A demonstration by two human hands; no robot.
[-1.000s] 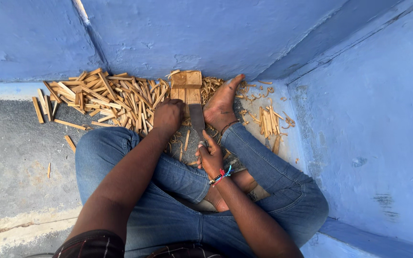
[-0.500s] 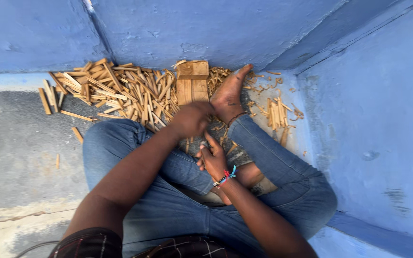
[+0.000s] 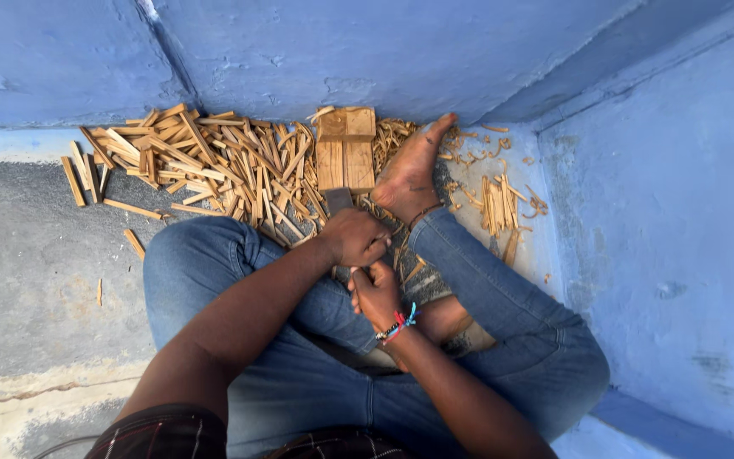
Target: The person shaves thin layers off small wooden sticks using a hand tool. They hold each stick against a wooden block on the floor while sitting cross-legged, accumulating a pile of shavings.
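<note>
From the head camera, looking down, a person sits cross-legged in blue jeans on a floor [image 3: 27, 280] of grey concrete, in a corner of blue-painted walls [image 3: 367, 51].

The left hand [image 3: 352, 237] is closed into a fist, its fingers [image 3: 367, 246] curled tight together around the handle of a flat metal blade [image 3: 338, 201]. The dark blade sticks out from the top of the fist and points away from the body, its far end just beside a stack of wooden blocks [image 3: 346, 150]. The handle itself is hidden inside the grip.

The right hand [image 3: 375, 293] sits directly below the left, touching it. Its fingers are bent together, pressed up against the underside of the left fist; whether they pinch a piece of wood there I cannot tell, since the left hand covers the spot. A red, white and blue bracelet [image 3: 397, 323] rings the right wrist.

A bare foot [image 3: 409, 174] rests just right of the blocks, toes toward the wall. A wide pile of split wood sticks [image 3: 214, 166] spreads left of the blocks, and a small bundle of thin splints [image 3: 494, 204] lies right of the foot, near the side wall.
</note>
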